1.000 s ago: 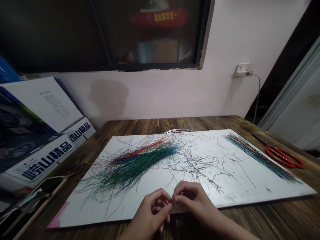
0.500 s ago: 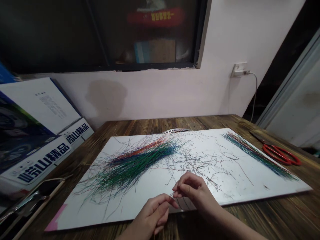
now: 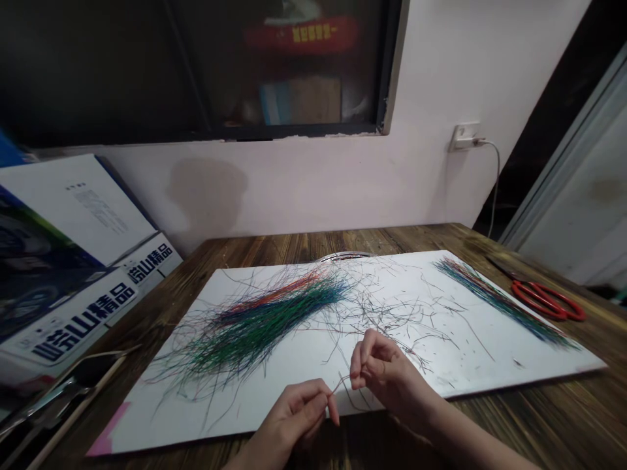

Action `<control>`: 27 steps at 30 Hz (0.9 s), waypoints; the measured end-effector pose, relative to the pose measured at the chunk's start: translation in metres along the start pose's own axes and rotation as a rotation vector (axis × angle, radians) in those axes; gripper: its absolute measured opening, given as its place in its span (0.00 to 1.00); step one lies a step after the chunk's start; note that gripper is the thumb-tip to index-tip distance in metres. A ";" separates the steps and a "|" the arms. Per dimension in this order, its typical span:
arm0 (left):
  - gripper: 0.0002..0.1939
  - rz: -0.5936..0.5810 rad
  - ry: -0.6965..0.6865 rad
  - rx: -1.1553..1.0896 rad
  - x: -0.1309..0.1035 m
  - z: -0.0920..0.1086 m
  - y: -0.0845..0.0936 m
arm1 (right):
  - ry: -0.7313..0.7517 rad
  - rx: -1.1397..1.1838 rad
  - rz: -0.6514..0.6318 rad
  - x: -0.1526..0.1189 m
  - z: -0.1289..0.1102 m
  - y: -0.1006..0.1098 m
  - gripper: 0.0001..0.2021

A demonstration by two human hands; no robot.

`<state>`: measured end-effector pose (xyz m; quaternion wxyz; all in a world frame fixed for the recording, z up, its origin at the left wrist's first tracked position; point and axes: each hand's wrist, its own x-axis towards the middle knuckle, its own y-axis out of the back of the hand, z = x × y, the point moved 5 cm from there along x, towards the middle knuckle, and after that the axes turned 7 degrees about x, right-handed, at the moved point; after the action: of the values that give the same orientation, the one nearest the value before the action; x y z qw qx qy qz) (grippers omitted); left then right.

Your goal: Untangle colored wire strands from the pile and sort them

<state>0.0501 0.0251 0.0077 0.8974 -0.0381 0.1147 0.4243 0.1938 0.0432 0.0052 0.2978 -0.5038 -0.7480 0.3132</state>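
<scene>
My left hand (image 3: 306, 408) and my right hand (image 3: 377, 365) are close together over the front edge of a white board (image 3: 161, 418). Both pinch thin strands (image 3: 339, 384), a short stretch of which spans the gap between the fingertips. Whether these are wires or threads I cannot tell. Beyond my left hand lies a thick loose bundle of green, blue and orange strands (image 3: 274, 320). Scattered dark loose strands (image 3: 392, 313) cover the board's middle, just past my right hand. A narrower, neater bundle (image 3: 504, 303) of similar strands runs along the board's right side.
Red-handled scissors (image 3: 546, 300) lie on the wooden table (image 3: 274, 246) right of the board. Boxes with blue lettering (image 3: 83, 320) stand at the left. A round shiny rim (image 3: 345, 255) shows behind the board. A cable (image 3: 498, 176) hangs from the wall socket (image 3: 464, 137).
My right hand has moved slightly right and up, away from my left. The gap between my fingertips is wider, and the strands between them show more clearly.
</scene>
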 end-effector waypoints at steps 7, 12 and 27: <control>0.18 0.054 0.048 -0.034 0.003 -0.001 0.004 | 0.091 -0.010 0.126 0.007 -0.010 0.010 0.11; 0.18 0.053 0.065 -0.073 0.005 -0.006 0.006 | 0.134 -0.051 0.164 0.009 -0.016 0.017 0.11; 0.22 -0.055 0.131 -0.049 0.003 -0.009 0.003 | 0.161 -0.103 0.159 0.007 -0.020 0.012 0.12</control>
<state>0.0477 0.0276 -0.0014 0.8982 -0.0907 0.1616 0.3986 0.2135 0.0566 0.0088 0.3050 -0.5996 -0.6943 0.2556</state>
